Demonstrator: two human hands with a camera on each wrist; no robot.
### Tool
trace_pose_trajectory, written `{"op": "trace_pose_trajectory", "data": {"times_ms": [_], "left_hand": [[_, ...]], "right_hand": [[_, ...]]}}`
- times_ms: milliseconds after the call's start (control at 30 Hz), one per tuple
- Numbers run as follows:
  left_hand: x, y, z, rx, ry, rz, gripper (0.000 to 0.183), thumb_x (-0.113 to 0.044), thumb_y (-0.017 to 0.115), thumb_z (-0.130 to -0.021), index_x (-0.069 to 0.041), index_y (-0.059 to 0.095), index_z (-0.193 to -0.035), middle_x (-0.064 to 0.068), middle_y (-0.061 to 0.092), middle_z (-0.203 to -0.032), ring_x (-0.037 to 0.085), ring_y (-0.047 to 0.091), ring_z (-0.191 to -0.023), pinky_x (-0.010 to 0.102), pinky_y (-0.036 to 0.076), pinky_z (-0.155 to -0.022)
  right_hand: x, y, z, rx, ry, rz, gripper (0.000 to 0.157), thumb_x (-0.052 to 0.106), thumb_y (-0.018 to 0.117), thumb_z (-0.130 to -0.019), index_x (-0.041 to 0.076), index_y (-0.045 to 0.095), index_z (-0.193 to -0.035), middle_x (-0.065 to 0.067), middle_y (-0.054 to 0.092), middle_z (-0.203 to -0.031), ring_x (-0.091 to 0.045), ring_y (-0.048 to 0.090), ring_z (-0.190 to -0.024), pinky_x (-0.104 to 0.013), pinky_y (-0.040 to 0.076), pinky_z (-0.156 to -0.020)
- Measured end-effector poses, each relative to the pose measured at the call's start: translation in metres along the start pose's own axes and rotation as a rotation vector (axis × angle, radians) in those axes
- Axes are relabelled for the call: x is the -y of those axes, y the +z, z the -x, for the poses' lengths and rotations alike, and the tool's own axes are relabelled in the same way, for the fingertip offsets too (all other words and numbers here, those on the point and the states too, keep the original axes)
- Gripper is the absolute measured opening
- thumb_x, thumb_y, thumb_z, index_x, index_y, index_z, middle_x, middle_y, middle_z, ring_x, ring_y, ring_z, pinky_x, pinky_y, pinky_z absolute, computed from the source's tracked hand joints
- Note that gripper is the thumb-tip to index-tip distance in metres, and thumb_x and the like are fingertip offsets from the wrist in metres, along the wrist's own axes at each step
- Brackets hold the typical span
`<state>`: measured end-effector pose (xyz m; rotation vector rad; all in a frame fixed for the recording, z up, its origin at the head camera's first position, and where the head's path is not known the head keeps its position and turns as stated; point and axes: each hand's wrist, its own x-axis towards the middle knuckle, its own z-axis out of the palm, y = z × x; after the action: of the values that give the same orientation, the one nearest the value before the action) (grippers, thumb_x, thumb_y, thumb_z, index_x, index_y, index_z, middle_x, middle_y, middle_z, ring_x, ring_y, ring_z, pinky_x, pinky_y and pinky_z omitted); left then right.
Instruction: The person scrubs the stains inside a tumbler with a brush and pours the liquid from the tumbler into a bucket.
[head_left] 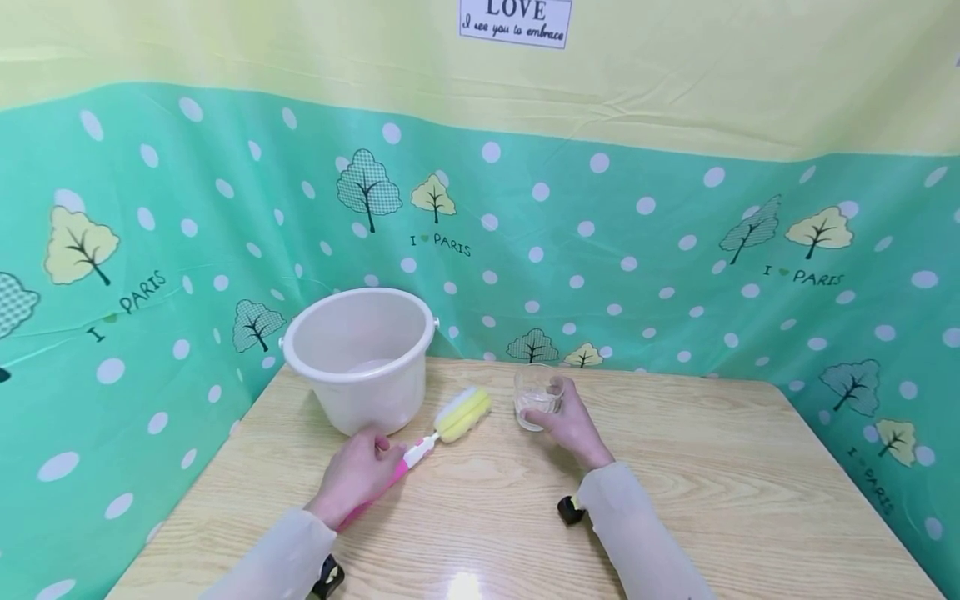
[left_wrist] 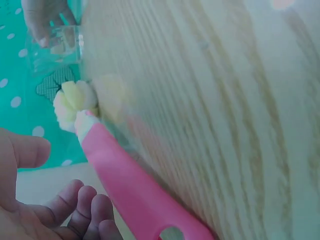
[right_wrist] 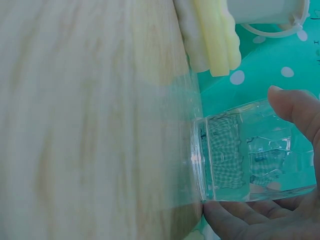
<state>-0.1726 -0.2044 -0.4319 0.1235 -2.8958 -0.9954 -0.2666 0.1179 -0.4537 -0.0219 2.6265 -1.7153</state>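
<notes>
A cleaning brush with a yellow-and-white sponge head (head_left: 462, 414) and a pink handle (left_wrist: 127, 180) lies on the wooden table. My left hand (head_left: 360, 473) hovers by that handle. In the left wrist view its thumb and fingers are spread apart, with a gap between them and the handle. To the right of the sponge head, my right hand (head_left: 575, 429) grips a clear drinking glass (head_left: 536, 398). The right wrist view shows the thumb on one side of the glass and the fingers on the other, its base at the tabletop.
A white bucket (head_left: 378, 400) with side handle knobs stands at the back left, just beyond my left hand. A green dotted curtain (head_left: 637, 275) with tree prints hangs behind and beside the table (head_left: 720, 467).
</notes>
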Motion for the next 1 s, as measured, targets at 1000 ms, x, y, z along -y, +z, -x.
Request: {"op": "trace_pose_trajectory", "data": {"times_ms": [1000], "left_hand": [[0.0,-0.019,0.001,-0.136,0.022,0.113,0.025,-0.031,0.063,-0.089,-0.006,0.061,-0.093,0.004,0.058,-0.082,0.018,0.051,-0.072,0.032,0.042,-0.065]], "right_hand": [[0.004,0.0,0.002,0.008,-0.006,-0.005,0.09,0.026,0.081,-0.075,0.009,0.027,-0.144,-0.015,0.039,-0.14,-0.035,0.039,-0.128,-0.051,0.03,-0.107]]}}
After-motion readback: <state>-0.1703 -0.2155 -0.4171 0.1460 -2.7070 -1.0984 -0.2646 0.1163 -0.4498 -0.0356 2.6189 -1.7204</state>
